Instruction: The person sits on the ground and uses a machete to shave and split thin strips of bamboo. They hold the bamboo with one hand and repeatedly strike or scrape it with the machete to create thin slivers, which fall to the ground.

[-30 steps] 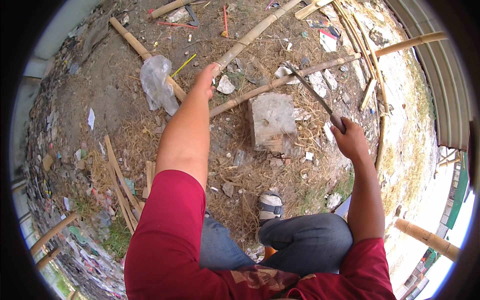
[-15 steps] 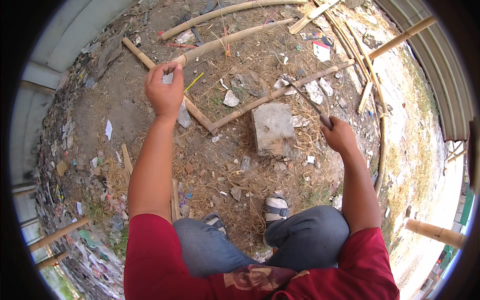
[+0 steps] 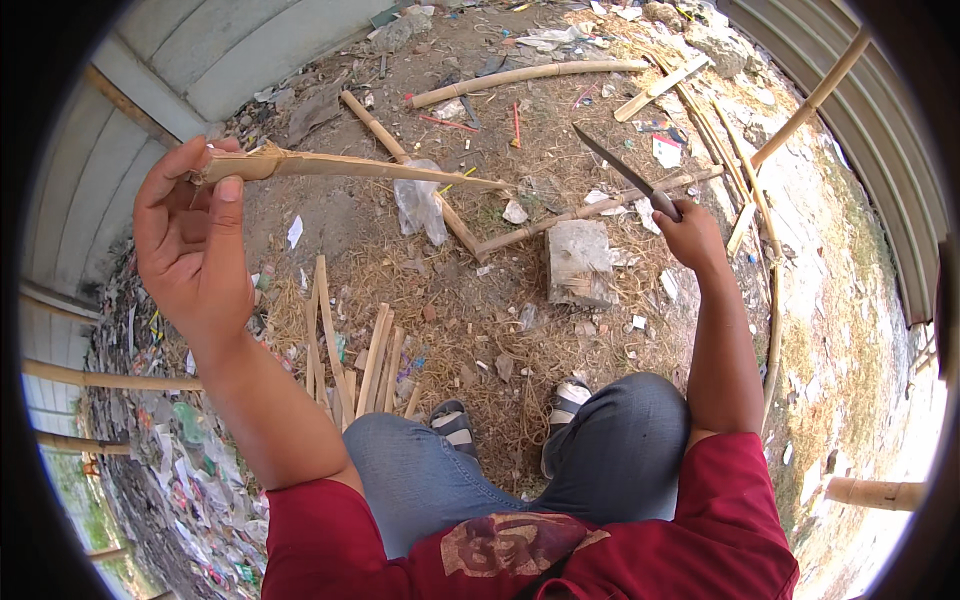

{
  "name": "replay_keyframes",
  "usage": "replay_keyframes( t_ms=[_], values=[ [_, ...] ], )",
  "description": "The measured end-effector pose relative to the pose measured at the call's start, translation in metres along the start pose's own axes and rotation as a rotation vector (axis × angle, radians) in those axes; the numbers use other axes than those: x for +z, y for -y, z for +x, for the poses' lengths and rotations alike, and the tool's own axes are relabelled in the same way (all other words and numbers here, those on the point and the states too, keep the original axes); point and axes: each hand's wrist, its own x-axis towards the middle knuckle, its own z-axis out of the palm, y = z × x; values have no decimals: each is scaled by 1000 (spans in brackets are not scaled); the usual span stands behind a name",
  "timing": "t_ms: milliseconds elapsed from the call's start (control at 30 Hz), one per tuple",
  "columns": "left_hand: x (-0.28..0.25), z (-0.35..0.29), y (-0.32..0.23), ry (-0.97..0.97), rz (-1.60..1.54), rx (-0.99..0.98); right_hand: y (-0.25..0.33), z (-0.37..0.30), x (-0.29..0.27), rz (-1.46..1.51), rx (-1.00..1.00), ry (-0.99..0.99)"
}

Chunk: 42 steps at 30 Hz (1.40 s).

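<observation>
My left hand (image 3: 200, 245), raised at the far left, grips one end of a split bamboo strip (image 3: 345, 167) between thumb and fingers. The strip points rightward above the ground, its pale inner face partly showing and fibres frayed near the hand. In my right hand (image 3: 692, 237) is a long knife (image 3: 618, 163), held by its brown handle, with its dark blade slanting up and left. Blade and strip are apart. A rough concrete block (image 3: 578, 262) sits on the ground between my hands, nearer the right one.
Two bamboo poles (image 3: 600, 207) meet in a V behind the block. Several split strips (image 3: 373, 358) lie beside my left knee. Another bamboo pole (image 3: 530, 80) lies farther off. Litter and dry shavings cover the ground. A pale wall (image 3: 75, 190) stands left, corrugated sheeting (image 3: 870, 180) right.
My left hand has moved left with the bamboo strip, which has turned and now points right. The knife in my right hand is raised slightly. My view has shifted.
</observation>
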Motion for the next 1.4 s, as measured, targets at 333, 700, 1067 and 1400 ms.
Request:
replay_keyframes(
  t_ms=[333, 700, 1067, 1400],
  values=[
    [-19, -6, -58, -255, -70, 131, 58, -96, -46, 460, -205, -76],
    [15, -4, -46, -769, -228, -221, 42, -118, 3, 337, -238, 158],
    [-14, 3, -143, -696, -58, 45, 29, -119, 2, 321, -279, 144],
    [-72, -32, -90, -615, -169, -165, 61, -133, 39, 275, -300, 347]
  ],
)
